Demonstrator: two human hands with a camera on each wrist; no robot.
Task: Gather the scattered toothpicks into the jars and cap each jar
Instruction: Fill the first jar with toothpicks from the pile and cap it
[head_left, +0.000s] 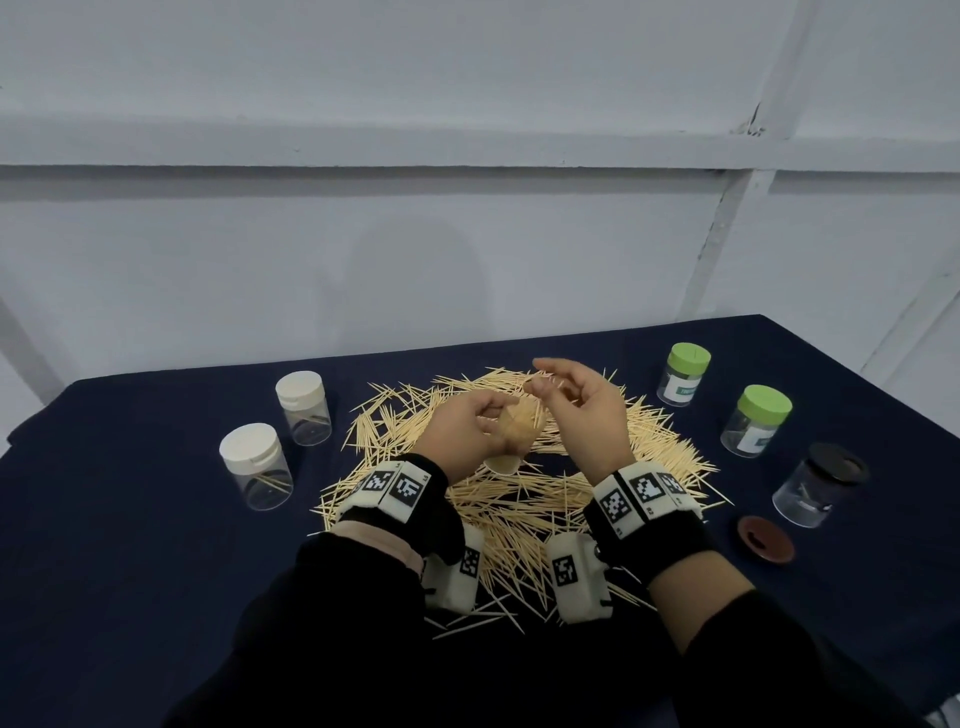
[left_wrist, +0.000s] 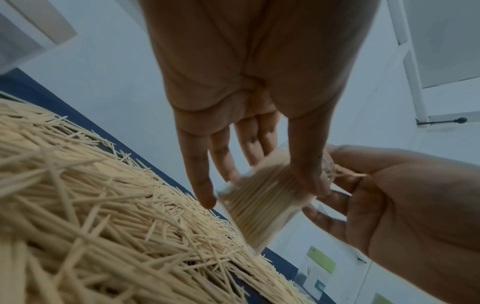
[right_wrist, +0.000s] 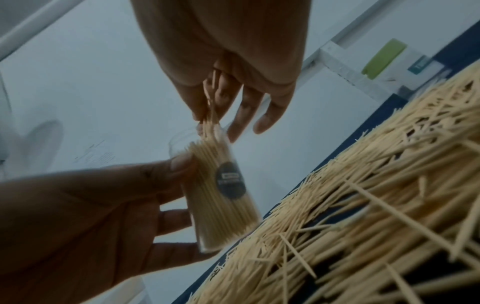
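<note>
A large heap of loose toothpicks (head_left: 519, 499) covers the middle of the dark blue cloth. My left hand (head_left: 485, 418) grips a clear uncapped jar (head_left: 514, 434), tilted above the heap and packed with toothpicks. In the left wrist view the jar (left_wrist: 259, 207) lies between my thumb and fingers. My right hand (head_left: 561, 395) pinches a small bunch of toothpicks (right_wrist: 211, 115) at the jar's mouth, its other fingers spread. The right wrist view shows the jar (right_wrist: 223, 197) with a dark round label, and the bunch's lower ends inside its rim.
Two white-capped jars (head_left: 303, 408) (head_left: 255, 465) stand at the left, each with a few toothpicks inside. On the right are two green-capped jars (head_left: 683, 373) (head_left: 757, 420) and a black-capped jar (head_left: 821, 483). A loose dark red lid (head_left: 766, 539) lies near the right edge.
</note>
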